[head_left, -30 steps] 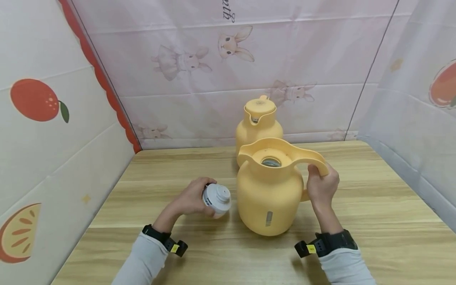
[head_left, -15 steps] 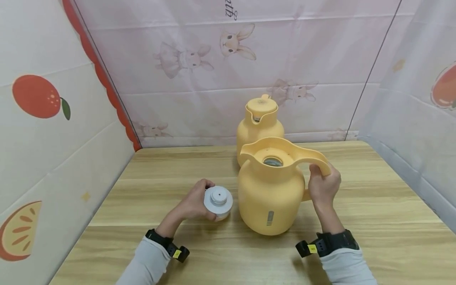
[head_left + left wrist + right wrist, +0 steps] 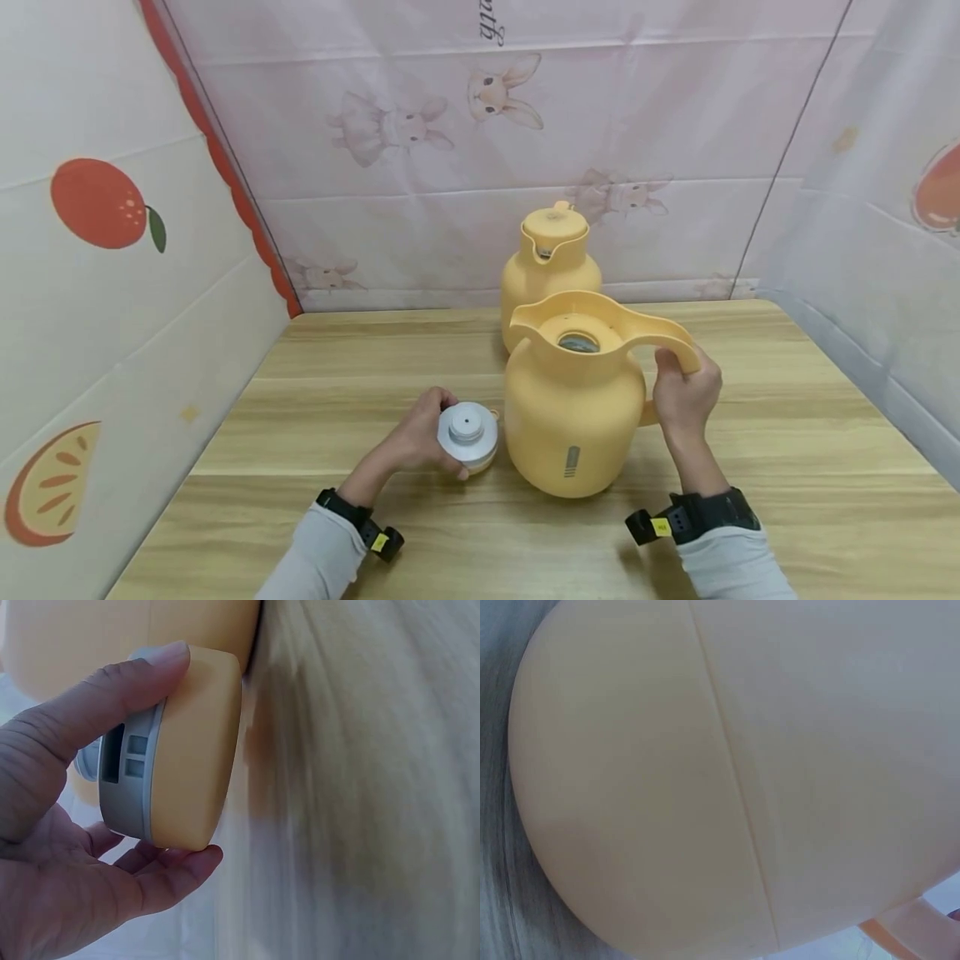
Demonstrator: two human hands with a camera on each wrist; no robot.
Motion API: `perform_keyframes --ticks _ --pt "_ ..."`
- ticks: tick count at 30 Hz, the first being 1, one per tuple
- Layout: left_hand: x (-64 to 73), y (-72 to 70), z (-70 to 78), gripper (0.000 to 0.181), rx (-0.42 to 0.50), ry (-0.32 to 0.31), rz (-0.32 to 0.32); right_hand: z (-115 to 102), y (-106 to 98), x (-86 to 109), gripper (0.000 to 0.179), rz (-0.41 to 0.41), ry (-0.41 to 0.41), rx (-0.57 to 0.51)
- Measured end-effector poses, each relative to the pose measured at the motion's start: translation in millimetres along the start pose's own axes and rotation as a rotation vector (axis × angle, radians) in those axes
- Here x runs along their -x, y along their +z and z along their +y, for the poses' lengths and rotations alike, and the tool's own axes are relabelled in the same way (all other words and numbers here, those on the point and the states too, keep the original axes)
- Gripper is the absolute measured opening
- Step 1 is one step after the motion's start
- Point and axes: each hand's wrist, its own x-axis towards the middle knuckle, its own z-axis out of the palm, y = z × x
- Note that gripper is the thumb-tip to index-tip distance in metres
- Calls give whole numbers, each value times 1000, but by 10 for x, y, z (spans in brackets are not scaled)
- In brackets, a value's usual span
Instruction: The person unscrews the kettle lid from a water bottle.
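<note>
My left hand (image 3: 422, 435) pinches a lid (image 3: 468, 435) between thumb and fingers, its grey stopper side facing up and its yellow cap below. In the left wrist view the lid (image 3: 176, 754) shows slots in its grey side, and it is held close over the table. Just right of it stands a large yellow thermos jug (image 3: 573, 417) upright, its round mouth uncovered. My right hand (image 3: 687, 388) grips the jug's handle. The right wrist view is filled by the jug's body (image 3: 667, 772), with most of that hand out of sight.
A smaller yellow thermos jug (image 3: 549, 271), lid on, stands behind the large one near the back wall. The wooden table (image 3: 330, 375) is bordered by printed cloth walls (image 3: 420, 233) at the back and sides.
The lid in my left hand has gone from tilted to nearly level, stopper side up, and moved slightly right and nearer me. My right hand keeps its grip on the handle.
</note>
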Motion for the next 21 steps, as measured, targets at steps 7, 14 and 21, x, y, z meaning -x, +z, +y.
perform_keyframes --ticks 7,14,21 --pt "17 87 -53 92 -36 -24 -8 -13 -10 21 27 8 -4 -4" --pt "46 133 -73 95 -33 -45 -28 11 -13 46 31 2 -6 -3" --pt "52 143 -81 92 -18 -62 -54 22 -29 47 30 10 -1 -7"
